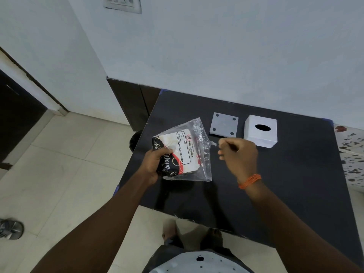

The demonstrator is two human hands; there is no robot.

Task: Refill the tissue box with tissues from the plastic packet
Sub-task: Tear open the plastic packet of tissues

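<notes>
My left hand [154, 164] grips the clear plastic tissue packet [185, 152] by its left end and holds it above the black table [285, 184]. The packet carries a black, red and white label. My right hand [239, 154] is closed just right of the packet and pinches a small strip of clear plastic at the packet's right edge. A white cube tissue box [261, 131] with a dark oval slot on top stands at the back right of the table. Its flat grey base plate [224, 124], with a dark dot at each corner, lies to the left of the box.
The table stands against a pale wall. Tiled floor lies to the left, with a grey sandal [10, 228] at the far left. A spotted cloth surface [352, 152] adjoins the table's right edge. My feet are below the table's near edge.
</notes>
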